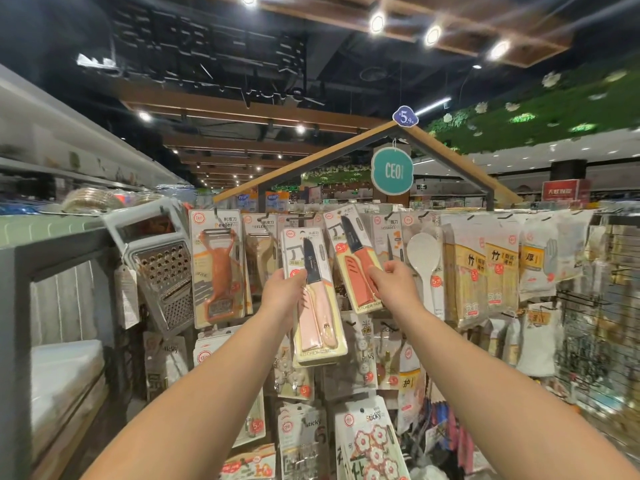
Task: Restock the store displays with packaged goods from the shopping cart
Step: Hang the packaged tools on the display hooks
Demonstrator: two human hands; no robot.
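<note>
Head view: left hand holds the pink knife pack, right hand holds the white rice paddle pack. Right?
Not quite. In the head view the right hand grips the orange knife pack, not the rice paddle beside it. The left hand does hold the pink knife pack.

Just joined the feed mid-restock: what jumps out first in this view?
Two carded knife packs held up at the centre of the hanging display: the left hand grips the pink knife pack, the right hand pinches the orange knife pack. Above them hangs a teal CEO sign under the roof-shaped frame, and a metal grater hangs tilted at the left.
</note>
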